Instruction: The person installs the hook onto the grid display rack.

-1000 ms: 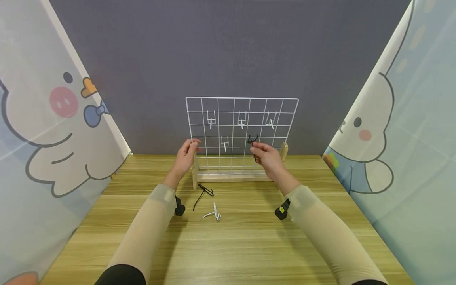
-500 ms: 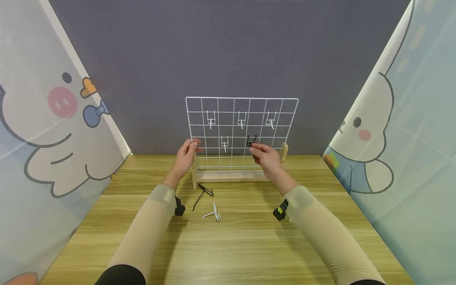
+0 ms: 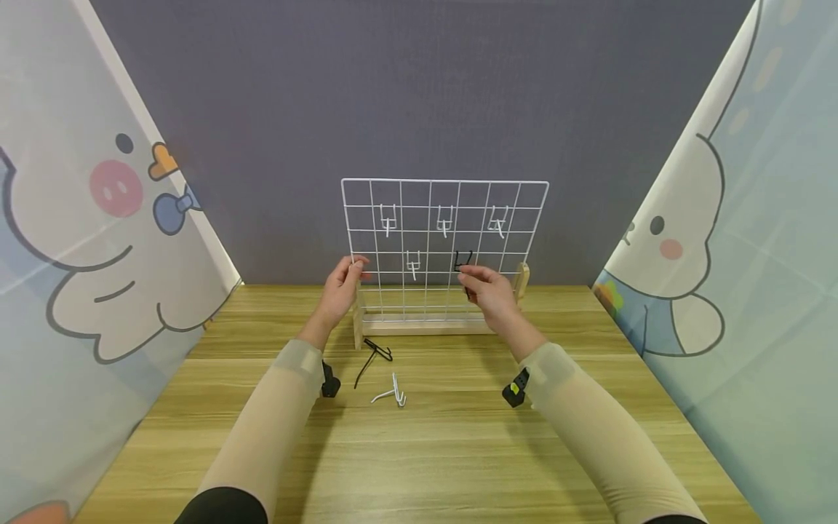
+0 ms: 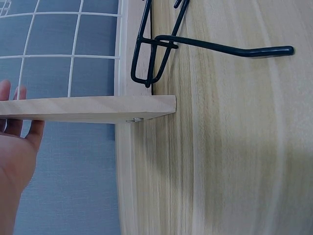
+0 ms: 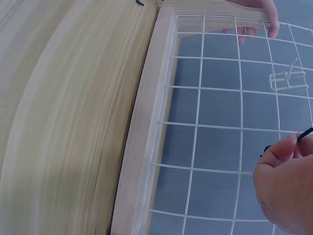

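Note:
A white wire grid panel (image 3: 428,231) stands upright in a wooden stand. My right hand (image 3: 489,290) pinches a black double-prong display hook (image 3: 457,260) by its arm, and its prongs overlap the grid wires right of centre. In the right wrist view the black hook (image 5: 305,132) pokes out from between thumb and fingers, mostly hidden by the hand. At the panel's left edge, my left hand (image 3: 340,288) grips the wooden side post (image 3: 358,320); the left wrist view has fingers on both sides of that post (image 4: 88,108). White hooks (image 3: 444,223) hang on the grid, three above and one lower.
A loose black hook (image 3: 376,352) lies on the wooden table (image 3: 445,451) by the stand's left foot, and a loose white hook (image 3: 396,393) lies nearer. The stand's base bar (image 3: 428,328) runs along the bottom. A grey backdrop (image 3: 445,94) rises behind.
The black hook has turned more upright and sunk a little with my right hand, which shifted slightly down and left. My left hand keeps its place.

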A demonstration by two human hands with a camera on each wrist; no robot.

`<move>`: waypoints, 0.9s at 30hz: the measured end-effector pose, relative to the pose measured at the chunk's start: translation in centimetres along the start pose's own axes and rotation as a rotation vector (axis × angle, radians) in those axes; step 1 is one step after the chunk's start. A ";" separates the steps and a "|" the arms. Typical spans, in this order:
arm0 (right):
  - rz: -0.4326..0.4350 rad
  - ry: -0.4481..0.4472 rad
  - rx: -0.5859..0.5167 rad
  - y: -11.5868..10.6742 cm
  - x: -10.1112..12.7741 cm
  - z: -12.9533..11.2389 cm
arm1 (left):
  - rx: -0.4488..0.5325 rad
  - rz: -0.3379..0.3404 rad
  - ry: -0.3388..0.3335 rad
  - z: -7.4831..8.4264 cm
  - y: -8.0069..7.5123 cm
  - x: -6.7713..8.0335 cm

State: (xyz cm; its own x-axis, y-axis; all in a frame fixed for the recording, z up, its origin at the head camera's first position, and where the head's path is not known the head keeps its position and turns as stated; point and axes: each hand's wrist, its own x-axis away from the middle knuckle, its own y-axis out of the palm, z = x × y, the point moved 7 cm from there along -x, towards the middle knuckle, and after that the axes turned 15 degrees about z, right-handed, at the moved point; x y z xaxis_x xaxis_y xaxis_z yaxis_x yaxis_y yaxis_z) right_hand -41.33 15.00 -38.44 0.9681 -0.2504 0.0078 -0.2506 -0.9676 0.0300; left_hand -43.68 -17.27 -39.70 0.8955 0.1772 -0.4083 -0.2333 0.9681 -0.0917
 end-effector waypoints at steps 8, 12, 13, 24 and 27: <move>-0.003 0.001 0.008 -0.4 0.1 0.5 | 0.021 -0.008 -0.004 -0.1 0.0 0.1; -0.015 -0.002 0.018 -0.7 0.0 0.8 | 0.020 0.000 -0.013 -0.3 0.0 0.0; -0.019 -0.002 0.019 -0.8 0.0 0.9 | 0.020 0.001 -0.015 -0.3 0.0 0.0; -0.094 -0.036 0.045 -1.7 1.3 1.0 | -0.003 -0.003 -0.007 1.9 0.3 0.9; -0.119 -0.036 0.038 -2.1 2.0 1.0 | -0.022 -0.005 -0.005 2.3 0.3 1.0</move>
State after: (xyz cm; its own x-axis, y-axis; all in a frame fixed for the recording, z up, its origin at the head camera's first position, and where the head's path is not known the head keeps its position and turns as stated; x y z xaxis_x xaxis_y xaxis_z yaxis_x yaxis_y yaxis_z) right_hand -38.91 16.49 -39.45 0.9905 -0.1342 -0.0294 -0.1345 -0.9909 -0.0096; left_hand -41.94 -16.40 -38.08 0.8984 0.1737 -0.4033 -0.2374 0.9648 -0.1135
